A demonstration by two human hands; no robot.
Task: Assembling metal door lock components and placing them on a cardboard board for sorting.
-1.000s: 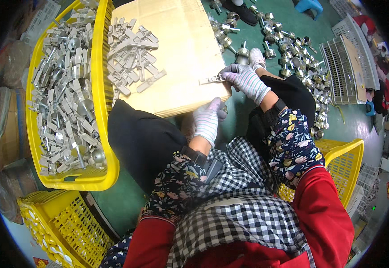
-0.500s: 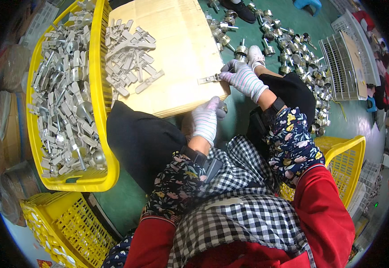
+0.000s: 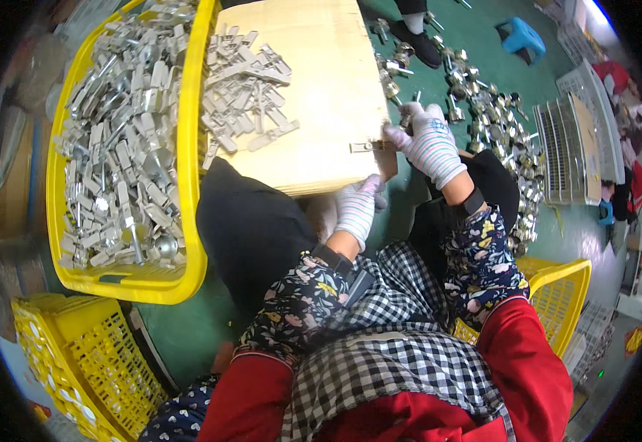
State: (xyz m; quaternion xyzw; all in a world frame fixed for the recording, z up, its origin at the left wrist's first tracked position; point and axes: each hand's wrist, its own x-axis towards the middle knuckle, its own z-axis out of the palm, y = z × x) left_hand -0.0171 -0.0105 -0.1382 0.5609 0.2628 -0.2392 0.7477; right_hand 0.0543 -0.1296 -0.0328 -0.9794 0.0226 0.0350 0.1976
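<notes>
The right hand (image 3: 430,141) has slid along the board (image 3: 321,88) edge since 1 second ago, fingers pinching a small metal piece (image 3: 362,146). The left hand (image 3: 358,206) stays curled under the board's near edge; its grip is hidden.

Both hands wear white knit gloves, the left hand (image 3: 355,208) and the right hand (image 3: 431,142). Floral navy sleeve covers sit over red sleeves. A black-and-white checked apron covers the front.
</notes>
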